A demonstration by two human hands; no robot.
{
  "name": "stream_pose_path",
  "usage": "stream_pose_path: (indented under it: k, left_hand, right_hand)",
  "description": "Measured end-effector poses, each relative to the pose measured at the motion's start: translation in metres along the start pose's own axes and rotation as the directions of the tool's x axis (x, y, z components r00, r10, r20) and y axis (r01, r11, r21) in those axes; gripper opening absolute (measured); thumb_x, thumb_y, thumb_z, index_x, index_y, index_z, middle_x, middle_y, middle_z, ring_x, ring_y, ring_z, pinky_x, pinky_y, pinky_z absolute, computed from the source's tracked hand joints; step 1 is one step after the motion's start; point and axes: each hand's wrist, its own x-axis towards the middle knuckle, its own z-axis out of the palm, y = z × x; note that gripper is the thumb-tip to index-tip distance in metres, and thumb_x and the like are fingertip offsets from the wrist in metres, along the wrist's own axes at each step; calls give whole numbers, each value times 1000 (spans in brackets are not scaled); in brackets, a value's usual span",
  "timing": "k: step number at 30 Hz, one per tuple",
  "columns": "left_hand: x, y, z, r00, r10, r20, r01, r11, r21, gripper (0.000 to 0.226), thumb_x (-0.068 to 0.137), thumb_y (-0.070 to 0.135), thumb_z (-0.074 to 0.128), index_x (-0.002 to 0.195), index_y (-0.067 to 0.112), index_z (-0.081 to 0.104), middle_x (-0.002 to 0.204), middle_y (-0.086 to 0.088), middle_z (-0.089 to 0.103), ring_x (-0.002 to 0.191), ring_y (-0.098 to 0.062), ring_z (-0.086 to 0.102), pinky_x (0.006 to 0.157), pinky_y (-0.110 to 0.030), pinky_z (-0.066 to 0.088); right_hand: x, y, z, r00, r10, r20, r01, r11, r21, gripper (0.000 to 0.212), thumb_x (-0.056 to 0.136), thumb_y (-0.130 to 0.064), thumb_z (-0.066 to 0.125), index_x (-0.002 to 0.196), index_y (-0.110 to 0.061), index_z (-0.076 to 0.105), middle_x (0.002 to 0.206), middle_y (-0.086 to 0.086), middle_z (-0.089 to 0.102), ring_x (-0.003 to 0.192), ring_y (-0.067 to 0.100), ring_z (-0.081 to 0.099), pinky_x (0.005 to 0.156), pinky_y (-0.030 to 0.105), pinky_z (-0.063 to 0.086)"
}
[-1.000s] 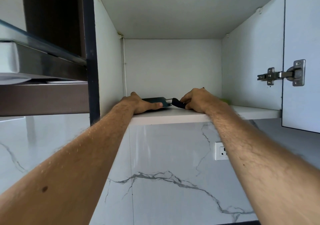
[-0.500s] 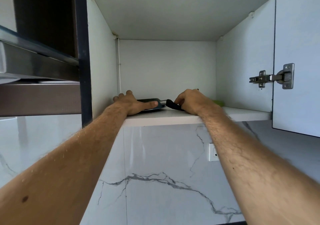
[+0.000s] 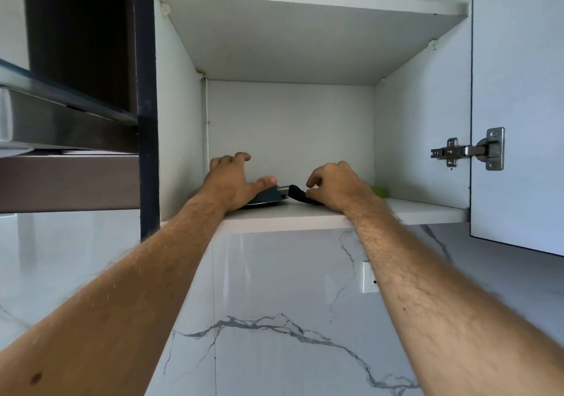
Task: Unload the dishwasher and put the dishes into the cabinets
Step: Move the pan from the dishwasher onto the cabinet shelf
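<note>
Head view, looking up into an open wall cabinet [image 3: 287, 139]. A dark frying pan [image 3: 268, 196] lies flat on the lower shelf [image 3: 305, 215], just left of the shelf's middle, its black handle [image 3: 300, 196] pointing toward 3 o'clock. The pan sits near the front edge, with the cabinet's left wall at its 9 o'clock.

The left hand [image 3: 232, 182] rests over the pan's left part, covering most of it. Its fingers spread loosely and rise off the pan toward 12 o'clock, while the thumb lies straight along the pan's rim toward 3 o'clock; the hand clasps nothing. The right hand [image 3: 335, 185] sits at the handle's 3 o'clock end. Its fingers are bent loosely above the handle, with a gap showing between fingertips and handle; the heel of the hand hides the handle's far end, so contact there cannot be judged.

A green object [image 3: 380, 191], mostly hidden, lies on the shelf behind the right wrist, at 3 o'clock from the pan. The upper shelf [image 3: 305, 2] spans the cabinet at 12 o'clock. The cabinet door [image 3: 518, 90] stands open at 3 o'clock, carried by a metal hinge [image 3: 470, 151]. A range hood [image 3: 61, 115] projects at 9 o'clock. A marble-patterned backsplash [image 3: 274, 319] with a wall outlet [image 3: 370, 277] fills the 6 o'clock area.
</note>
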Motion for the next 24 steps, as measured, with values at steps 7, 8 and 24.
stream_pose_path:
  k: [7, 8, 24]
  left_hand:
    - [3, 3, 3, 978, 201, -62, -199, 979, 41, 68, 87, 63, 56, 141, 25, 39, 135, -3, 52, 134, -21, 32, 109, -42, 37]
    - [3, 4, 3, 975, 211, -72, -208, 977, 49, 69, 87, 60, 58, 142, 25, 36, 135, -3, 52, 133, -22, 33, 109, -42, 37]
    - [-5, 17, -6, 938, 343, -42, -340, 938, 62, 61, 94, 26, 59, 148, 19, 30, 146, -8, 38, 138, -25, 24, 113, -41, 31]
  right_hand:
    - [-9, -8, -9, 997, -19, -80, 16, 999, -45, 22, 85, -44, 67, 89, -23, 72, 100, 1, 61, 96, 14, 52, 73, 32, 41]
    - [-10, -9, -9, 996, -17, -84, 13, 999, -48, 22, 85, -45, 67, 86, -24, 71, 101, 1, 61, 96, 14, 53, 73, 32, 42]
    - [-49, -10, -27, 947, -28, -321, -8, 994, -111, 22, 92, -32, 61, 96, -15, 74, 97, 3, 67, 107, 20, 50, 84, 29, 44]
